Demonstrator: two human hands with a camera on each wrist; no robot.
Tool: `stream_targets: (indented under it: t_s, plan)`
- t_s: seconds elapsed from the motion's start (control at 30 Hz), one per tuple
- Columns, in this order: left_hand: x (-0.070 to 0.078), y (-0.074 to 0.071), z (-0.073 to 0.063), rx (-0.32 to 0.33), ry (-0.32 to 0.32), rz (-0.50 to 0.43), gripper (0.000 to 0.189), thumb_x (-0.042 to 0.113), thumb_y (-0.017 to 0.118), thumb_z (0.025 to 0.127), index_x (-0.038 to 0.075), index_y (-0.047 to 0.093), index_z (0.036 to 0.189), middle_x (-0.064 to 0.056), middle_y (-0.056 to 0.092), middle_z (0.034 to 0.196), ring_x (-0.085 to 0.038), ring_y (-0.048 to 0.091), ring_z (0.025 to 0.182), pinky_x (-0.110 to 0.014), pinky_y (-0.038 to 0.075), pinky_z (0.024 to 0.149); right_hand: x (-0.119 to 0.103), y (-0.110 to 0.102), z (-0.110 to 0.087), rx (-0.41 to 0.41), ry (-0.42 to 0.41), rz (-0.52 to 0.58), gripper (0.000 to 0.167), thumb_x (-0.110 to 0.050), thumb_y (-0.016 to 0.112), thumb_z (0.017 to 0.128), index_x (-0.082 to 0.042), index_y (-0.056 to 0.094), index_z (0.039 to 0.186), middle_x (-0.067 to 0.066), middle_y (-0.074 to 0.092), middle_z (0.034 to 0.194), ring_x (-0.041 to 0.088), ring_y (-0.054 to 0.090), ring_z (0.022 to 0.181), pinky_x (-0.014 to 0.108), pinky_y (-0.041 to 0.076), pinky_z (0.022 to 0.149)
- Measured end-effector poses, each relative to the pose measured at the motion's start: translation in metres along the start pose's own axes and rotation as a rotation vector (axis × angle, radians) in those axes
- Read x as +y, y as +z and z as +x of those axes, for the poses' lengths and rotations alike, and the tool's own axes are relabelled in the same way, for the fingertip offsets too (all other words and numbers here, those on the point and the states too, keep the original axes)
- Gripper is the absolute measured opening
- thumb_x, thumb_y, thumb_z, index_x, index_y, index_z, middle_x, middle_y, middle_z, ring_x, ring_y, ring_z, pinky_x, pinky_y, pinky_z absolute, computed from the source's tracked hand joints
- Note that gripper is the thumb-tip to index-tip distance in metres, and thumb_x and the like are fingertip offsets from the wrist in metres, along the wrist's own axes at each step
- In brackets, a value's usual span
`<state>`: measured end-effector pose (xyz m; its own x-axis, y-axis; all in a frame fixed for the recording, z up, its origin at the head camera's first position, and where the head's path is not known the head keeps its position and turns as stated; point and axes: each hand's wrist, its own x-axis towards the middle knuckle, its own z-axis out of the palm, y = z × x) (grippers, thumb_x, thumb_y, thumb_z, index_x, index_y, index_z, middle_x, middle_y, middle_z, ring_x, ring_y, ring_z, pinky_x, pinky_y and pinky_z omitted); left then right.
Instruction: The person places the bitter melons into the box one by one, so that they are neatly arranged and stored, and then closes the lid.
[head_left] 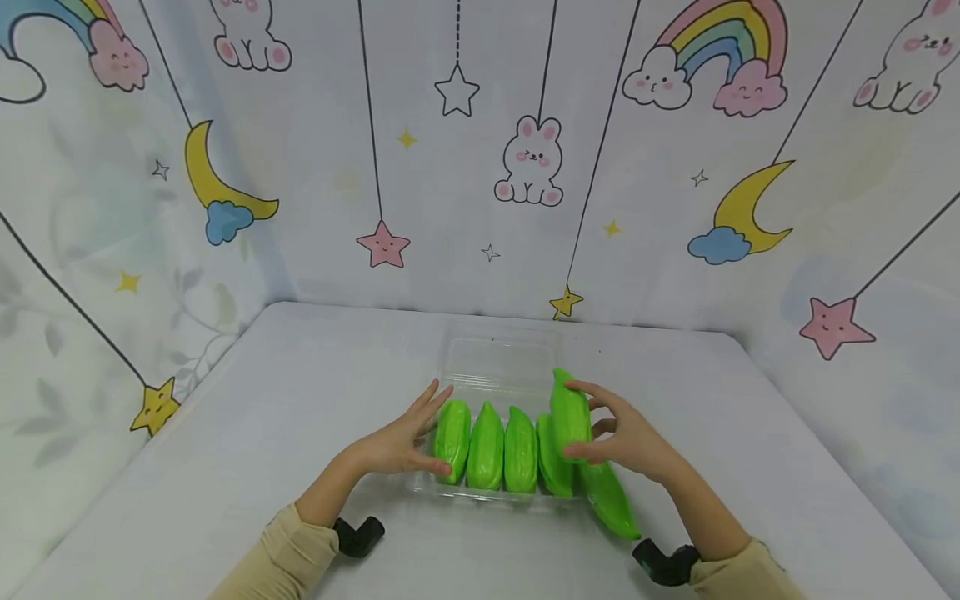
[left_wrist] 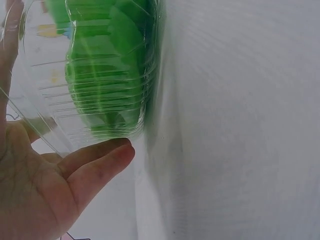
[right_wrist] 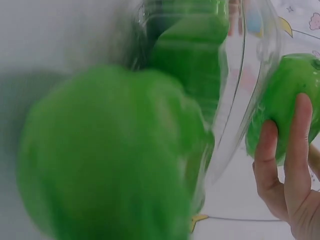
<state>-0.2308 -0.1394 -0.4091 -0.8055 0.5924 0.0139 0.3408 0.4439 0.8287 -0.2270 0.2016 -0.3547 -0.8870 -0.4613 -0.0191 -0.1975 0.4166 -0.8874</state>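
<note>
My right hand (head_left: 626,429) pinches a glossy green, pointed fruit (head_left: 570,417) between thumb and fingers. The fruit is held tilted over the right end of a clear plastic box (head_left: 495,495). Several like fruits (head_left: 486,450) stand side by side in the box, tips toward the back. At the box's left side, my left hand (head_left: 397,437) has its fingers spread and its thumb along the front corner. In the left wrist view, the straight fingers (left_wrist: 100,162) are right at the ribbed plastic wall. Another green fruit (head_left: 613,504) lies outside the box, at its front right corner.
The box's clear lid (head_left: 501,358) lies folded back behind it on the white tabletop (head_left: 330,367). A printed cloth (head_left: 322,167) with rabbits, moons and stars rises behind the table and at its sides. Black wrist-worn devices (head_left: 360,537) sit near both sleeves.
</note>
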Motion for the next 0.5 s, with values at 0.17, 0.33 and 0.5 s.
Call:
stream_targets:
  t_s: [0.17, 0.33, 0.5]
  plan:
    - [0.000, 0.000, 0.000, 0.000, 0.003, 0.010, 0.110, 0.036, 0.077, 0.072, 0.022, -0.002, 0.148, -0.013, -0.021, 0.149, -0.049, 0.026, 0.127, -0.049, 0.037, 0.097, -0.003, 0.009, 0.003, 0.008, 0.002, 0.014, 0.082, -0.018, 0.080, 0.071, -0.020, 0.035, 0.140, 0.025, 0.030, 0.126, 0.026, 0.059, 0.079, 0.040, 0.054, 0.058]
    - [0.001, 0.001, 0.000, -0.003, -0.004, 0.011, 0.109, 0.036, 0.076, 0.073, 0.022, -0.002, 0.148, -0.012, -0.021, 0.149, -0.048, 0.026, 0.127, -0.049, 0.036, 0.098, -0.006, 0.017, 0.005, 0.021, 0.006, 0.026, 0.083, -0.017, 0.081, 0.070, -0.020, 0.036, 0.140, 0.025, 0.030, 0.127, 0.027, 0.059, 0.076, 0.043, 0.054, 0.057]
    - [0.001, 0.002, 0.000, 0.002, -0.007, 0.015, 0.107, 0.034, 0.075, 0.074, 0.022, -0.002, 0.148, -0.011, -0.021, 0.149, -0.047, 0.027, 0.127, -0.050, 0.036, 0.098, -0.010, 0.025, 0.008, 0.025, 0.012, 0.026, 0.084, -0.018, 0.081, 0.069, -0.021, 0.036, 0.139, 0.024, 0.031, 0.127, 0.026, 0.060, 0.072, 0.043, 0.054, 0.059]
